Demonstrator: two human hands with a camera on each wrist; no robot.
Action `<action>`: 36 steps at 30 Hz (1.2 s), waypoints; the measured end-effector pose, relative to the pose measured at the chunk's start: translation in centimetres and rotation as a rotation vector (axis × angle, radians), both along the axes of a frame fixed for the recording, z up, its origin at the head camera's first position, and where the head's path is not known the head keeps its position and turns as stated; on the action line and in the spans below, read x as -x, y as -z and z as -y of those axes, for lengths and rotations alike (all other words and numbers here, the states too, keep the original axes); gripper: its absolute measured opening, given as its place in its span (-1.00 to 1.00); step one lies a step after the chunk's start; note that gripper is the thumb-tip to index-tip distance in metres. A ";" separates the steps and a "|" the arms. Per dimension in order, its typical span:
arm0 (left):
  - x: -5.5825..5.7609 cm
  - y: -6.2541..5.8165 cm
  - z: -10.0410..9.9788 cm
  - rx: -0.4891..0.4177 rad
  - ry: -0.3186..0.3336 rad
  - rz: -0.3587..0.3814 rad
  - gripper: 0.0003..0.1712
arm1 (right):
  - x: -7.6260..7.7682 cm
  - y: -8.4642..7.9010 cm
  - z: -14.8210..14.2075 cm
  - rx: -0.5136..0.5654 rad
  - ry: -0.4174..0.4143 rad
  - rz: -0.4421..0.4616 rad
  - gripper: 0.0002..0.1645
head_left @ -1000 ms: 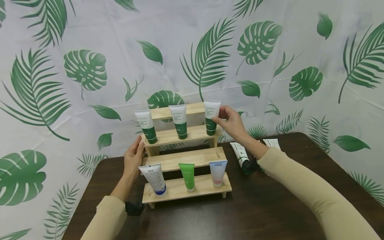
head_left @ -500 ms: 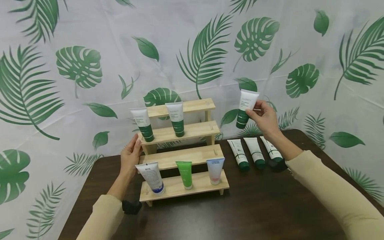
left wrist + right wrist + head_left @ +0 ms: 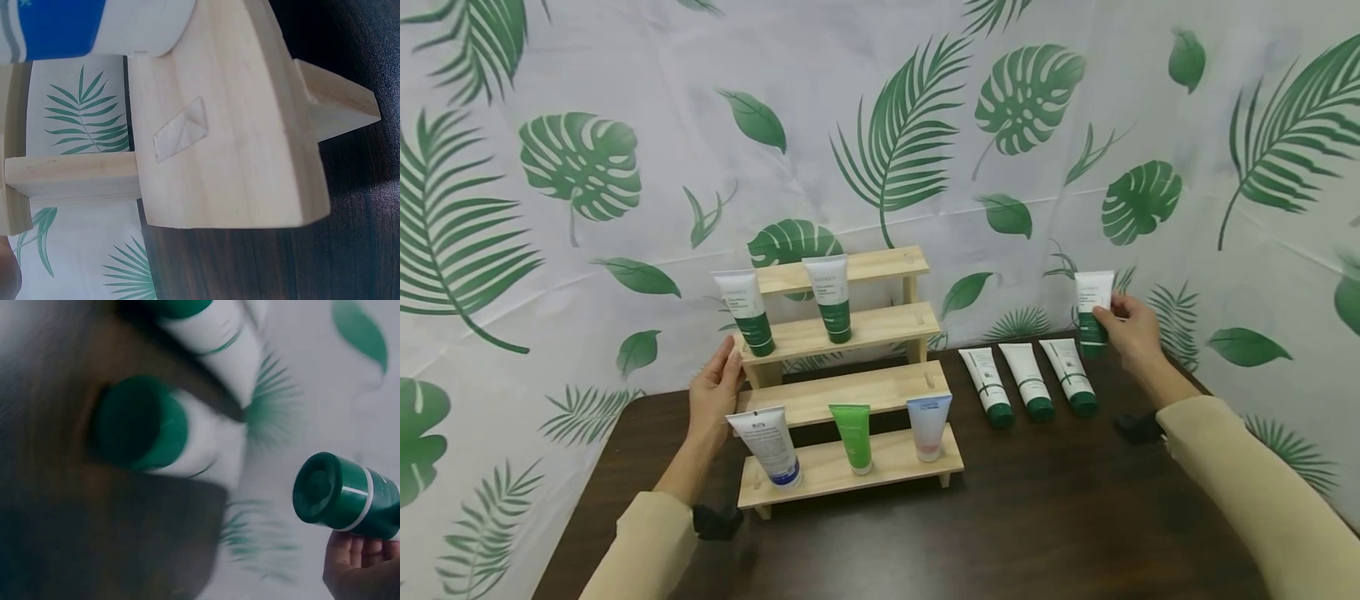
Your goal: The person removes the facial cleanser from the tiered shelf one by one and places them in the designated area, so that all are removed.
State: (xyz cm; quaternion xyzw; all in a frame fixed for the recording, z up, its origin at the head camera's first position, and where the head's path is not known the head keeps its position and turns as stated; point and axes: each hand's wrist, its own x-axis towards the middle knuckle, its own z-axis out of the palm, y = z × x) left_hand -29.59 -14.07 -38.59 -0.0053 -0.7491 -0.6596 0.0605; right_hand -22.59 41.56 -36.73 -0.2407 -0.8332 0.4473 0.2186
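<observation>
At left, the left hand (image 3: 715,390) has its fingers at the end of the wooden stand (image 3: 857,395); from my distant post I cannot tell whether they grip it or merely rest there. I would ask for light, even pressure, lest the two standing tubes (image 3: 827,302) on the third tier rock. Right of the stand, three lying tubes (image 3: 1026,379) rest side by side on the dark table (image 3: 1060,508), caps toward the person; I would give them wide clearance. At far right, the right hand (image 3: 1133,333) pinches the held tube (image 3: 1087,307) between thumb and bent fingers, aloft near the table's far edge. I judge a gentle pinch best, since the soft body could dent. It hangs nearly upright, flat white end up, green below; the right wrist view shows its glossy green cap and a pale ring. Its print is too small to read.
</observation>
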 end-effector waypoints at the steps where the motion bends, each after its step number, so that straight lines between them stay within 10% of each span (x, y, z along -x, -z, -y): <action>1: 0.0 0.0 0.0 0.004 0.000 0.001 -0.41 | 0.2 1.0 -1.0 0.030 0.022 0.019 -0.41; 7: 0.0 -0.2 0.0 0.004 0.005 0.006 -0.39 | 0.6 5.0 -4.5 0.036 0.058 0.173 -0.33; 36: -0.2 -0.1 -0.1 -0.019 0.017 0.005 -0.39 | 0.6 7.7 -4.7 -0.068 0.114 0.417 -0.45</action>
